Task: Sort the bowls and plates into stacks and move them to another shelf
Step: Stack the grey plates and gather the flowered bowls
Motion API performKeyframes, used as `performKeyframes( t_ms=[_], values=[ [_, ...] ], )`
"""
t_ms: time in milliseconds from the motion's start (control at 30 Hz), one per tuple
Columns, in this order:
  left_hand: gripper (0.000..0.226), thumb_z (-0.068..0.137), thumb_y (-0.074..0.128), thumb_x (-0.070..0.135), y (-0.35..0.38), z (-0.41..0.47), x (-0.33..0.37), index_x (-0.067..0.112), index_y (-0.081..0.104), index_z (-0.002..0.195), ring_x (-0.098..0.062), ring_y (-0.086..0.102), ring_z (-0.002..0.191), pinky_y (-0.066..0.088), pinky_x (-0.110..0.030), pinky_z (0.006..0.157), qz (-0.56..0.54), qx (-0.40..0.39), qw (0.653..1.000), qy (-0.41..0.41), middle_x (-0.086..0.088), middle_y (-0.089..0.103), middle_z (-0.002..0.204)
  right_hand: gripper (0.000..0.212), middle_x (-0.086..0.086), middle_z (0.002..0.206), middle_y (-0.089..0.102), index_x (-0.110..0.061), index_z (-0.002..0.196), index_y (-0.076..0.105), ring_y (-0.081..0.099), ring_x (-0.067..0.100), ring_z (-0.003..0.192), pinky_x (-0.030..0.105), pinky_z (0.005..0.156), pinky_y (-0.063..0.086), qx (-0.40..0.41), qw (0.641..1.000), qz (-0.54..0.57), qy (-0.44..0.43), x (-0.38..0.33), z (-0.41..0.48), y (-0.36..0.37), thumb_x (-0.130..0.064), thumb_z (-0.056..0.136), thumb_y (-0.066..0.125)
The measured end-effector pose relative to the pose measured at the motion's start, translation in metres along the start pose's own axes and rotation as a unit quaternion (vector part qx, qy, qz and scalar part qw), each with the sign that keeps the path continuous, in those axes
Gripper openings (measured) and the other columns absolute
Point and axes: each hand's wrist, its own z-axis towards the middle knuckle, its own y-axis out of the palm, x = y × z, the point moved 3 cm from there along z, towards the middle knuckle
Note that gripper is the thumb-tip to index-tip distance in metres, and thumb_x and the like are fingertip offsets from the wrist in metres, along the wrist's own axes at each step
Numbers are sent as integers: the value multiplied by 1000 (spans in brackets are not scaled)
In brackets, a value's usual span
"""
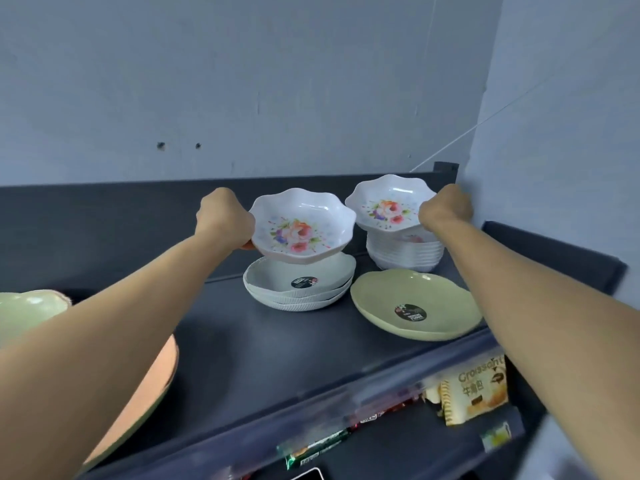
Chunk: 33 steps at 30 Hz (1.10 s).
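My left hand (pixel 223 220) and right hand (pixel 446 209) each grip a floral bowl above the dark shelf (pixel 242 341)
The left hand's fingers curl round the left rim of the near floral bowl (pixel 301 230), held tilted just above the stack of grey ribbed plates (pixel 270 282). The right hand clasps the right rim of the far floral bowl (pixel 389 202), over the stack of white bowls (pixel 405 254); I cannot tell whether they touch. A green plate (pixel 398 289) lies just in front of that stack

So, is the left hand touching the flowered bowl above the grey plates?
Touching. The head view shows the left hand gripping the left rim of the flowered bowl, fingers curled over it, one fingertip beneath.
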Motion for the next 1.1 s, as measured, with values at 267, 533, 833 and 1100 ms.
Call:
performKeyframes(
  t_ms=[267,533,833,1100],
  values=[
    [15,80,45,-4,65,18,53,1,52,69,-27,50,55,39,-21,47,-11,-21,1000,13,-10,51,60,30,20,123,60,5,117,59,60,36,111,34,83,50,-15,999,7,41,41,64,8,4,88,57],
    [9,88,50,0,101,31,73,-2,58,84,-20,47,55,37,-23,45,-7,-24,1000,7,-10,52,68,7,17,113,64,-4,90,58,64,32,101,27,69,44,-64,997,14,48,63,80,34,3,88,57],
    [21,91,51,2,140,39,102,3,50,70,-26,59,70,39,-22,44,-29,-61,998,-20,-14,59,83,38,6,77,51,-12,60,38,51,27,78,27,67,40,-40,998,47,12,63,101,19,-16,91,59],
    [27,90,42,-4,190,49,140,3,46,64,-38,70,69,52,-31,51,-113,-134,983,-54,-22,71,85,44,3,52,34,-12,52,28,31,17,47,25,44,25,-32,997,29,-65,55,117,6,-13,89,52]
  ],
)
